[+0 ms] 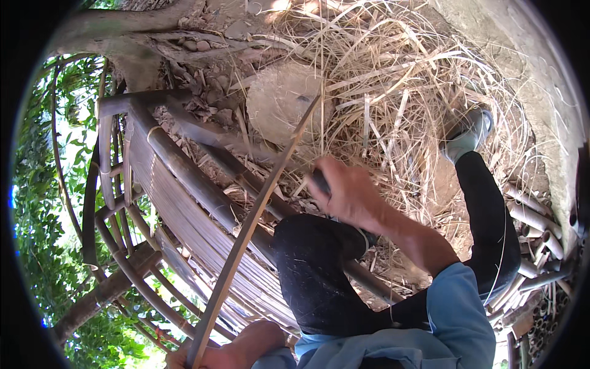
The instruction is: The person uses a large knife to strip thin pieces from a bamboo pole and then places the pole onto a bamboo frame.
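Observation:
My left hand, low at the left, is closed round the near end of a long bamboo strip. The strip slants up and away to the right, its far tip over a pale flat stone. Near the middle, my right hand grips the dark handle of a long-bladed knife. The knife's blade is smeared by motion and reaches left, crossing the strip in the picture. Whether the blade touches the strip I cannot tell.
Beneath my bent leg is a slatted bamboo bench. Pale bamboo shavings cover the ground ahead. A grey wall curves along the right, with cut bamboo tubes piled beside it. A tree trunk stands far left.

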A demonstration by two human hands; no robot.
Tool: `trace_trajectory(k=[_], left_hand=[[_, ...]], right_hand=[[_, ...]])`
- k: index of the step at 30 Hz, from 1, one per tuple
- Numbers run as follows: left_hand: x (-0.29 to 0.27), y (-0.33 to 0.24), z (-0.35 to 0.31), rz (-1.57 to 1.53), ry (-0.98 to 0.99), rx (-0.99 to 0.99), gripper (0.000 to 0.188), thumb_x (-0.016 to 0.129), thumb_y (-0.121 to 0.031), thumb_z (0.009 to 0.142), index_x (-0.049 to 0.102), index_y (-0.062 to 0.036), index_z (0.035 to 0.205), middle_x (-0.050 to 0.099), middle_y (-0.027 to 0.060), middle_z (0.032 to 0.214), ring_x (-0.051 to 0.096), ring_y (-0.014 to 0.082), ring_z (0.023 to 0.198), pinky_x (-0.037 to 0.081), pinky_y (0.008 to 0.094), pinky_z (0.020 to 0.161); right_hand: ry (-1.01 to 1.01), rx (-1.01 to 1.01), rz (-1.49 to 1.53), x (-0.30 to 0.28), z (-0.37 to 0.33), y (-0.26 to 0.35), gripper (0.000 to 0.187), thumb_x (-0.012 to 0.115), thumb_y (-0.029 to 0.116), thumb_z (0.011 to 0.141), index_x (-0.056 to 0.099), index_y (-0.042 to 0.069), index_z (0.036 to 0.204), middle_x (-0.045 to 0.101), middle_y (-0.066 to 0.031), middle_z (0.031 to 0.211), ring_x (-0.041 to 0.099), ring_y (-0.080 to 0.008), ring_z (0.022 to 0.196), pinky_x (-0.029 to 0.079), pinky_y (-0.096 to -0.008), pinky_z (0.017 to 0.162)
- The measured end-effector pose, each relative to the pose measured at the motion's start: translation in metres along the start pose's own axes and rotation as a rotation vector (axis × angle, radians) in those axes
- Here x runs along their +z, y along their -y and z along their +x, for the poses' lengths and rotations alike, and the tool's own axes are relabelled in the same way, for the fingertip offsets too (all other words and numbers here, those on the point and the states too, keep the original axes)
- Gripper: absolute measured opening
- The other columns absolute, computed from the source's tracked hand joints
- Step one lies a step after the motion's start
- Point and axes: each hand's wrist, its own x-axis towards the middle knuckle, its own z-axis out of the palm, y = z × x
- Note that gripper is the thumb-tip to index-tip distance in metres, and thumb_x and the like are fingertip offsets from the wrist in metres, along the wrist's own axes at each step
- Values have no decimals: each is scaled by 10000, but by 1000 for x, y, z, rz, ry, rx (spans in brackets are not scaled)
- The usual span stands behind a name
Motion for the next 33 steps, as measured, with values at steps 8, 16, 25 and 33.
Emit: trace_trajectory(k=[8,16,25,33], left_hand=[[2,3,3,-16,-5,-5,410,443,-462,1086,491,-148,827,283,-80,609,233,56,450,211,242,430],[-2,-2,4,-1,-41,0,443,438,-479,1085,473,-150,791,272,-80,602,202,62,444,190,250,426],[-14,4,-7,30,18,-54,406,489,-374,1065,455,-148,730,292,-67,602,280,73,477,257,243,470],[-22,13,-11,43,2,-98,406,490,-375,1061,448,-147,727,300,-61,600,287,78,478,262,245,470]], right_hand=[[38,9,-123,-6,0,-16,274,584,305,1036,517,40,1060,631,-98,719,549,-152,465,437,-318,345],[150,173,-132,-18,10,-32,245,531,294,1064,489,53,1055,602,-85,705,488,-140,461,428,-292,354],[-15,79,-223,-2,17,-80,209,536,268,1065,504,65,1025,591,-78,686,446,-118,422,388,-275,311],[-74,222,-279,15,34,-197,219,546,238,1048,506,34,1115,609,-96,677,514,-175,444,406,-326,341]])
